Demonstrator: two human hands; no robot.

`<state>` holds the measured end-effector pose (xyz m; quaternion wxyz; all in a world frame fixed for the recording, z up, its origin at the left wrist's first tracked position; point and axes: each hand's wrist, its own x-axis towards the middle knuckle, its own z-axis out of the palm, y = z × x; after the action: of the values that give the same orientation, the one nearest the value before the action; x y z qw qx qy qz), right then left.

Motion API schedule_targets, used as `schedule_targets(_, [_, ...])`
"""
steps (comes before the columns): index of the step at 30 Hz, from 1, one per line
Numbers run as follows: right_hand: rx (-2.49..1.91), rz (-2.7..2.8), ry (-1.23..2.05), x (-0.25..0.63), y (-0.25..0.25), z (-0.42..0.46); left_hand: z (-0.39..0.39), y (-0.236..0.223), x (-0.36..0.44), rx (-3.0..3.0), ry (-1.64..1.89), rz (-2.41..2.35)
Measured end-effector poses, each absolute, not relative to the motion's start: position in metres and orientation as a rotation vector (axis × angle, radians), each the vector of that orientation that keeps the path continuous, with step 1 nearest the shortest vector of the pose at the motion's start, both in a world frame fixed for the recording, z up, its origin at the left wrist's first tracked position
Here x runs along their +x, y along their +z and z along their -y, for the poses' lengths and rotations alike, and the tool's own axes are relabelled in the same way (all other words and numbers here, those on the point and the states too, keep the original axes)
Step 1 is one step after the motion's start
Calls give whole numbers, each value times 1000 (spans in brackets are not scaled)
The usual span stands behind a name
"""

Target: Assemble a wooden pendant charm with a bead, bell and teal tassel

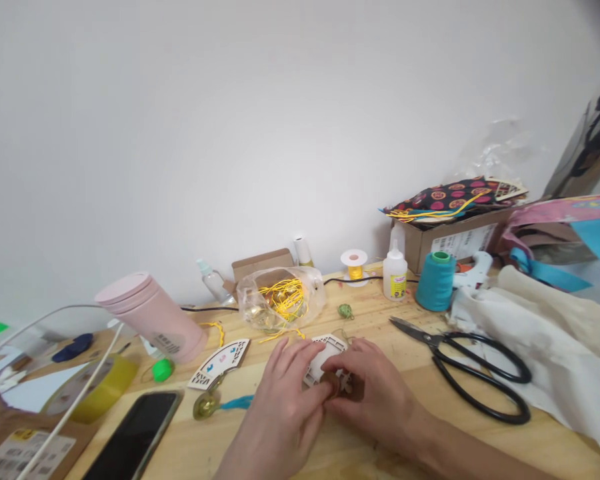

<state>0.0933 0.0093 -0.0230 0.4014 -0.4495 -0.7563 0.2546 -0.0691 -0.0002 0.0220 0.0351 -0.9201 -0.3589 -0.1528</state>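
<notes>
Fretwork wooden piece [325, 351] lies flat on the tabletop [380, 313], and your left hand [280, 407] and right hand [370, 393] crowd in, fingers pinching a small brown bit [343, 387], probably to steady it.

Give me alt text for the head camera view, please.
The left hand and right hand meet over a white cut-out panel on a wooden table. Nearby lie black scissors, a teal thread cone, and a clear bag holding yellow cord.

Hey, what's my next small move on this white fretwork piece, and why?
Probably keep pressing the brown piece down with both hands: your left hand and right hand meet on it over the white fretwork piece, so it may not be seated yet.
</notes>
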Motion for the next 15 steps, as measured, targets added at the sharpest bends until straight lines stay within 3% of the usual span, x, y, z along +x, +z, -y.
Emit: schedule_targets(15, [-943, 2137, 411, 93, -13, -7, -6, 15, -67, -2642, -635, 923])
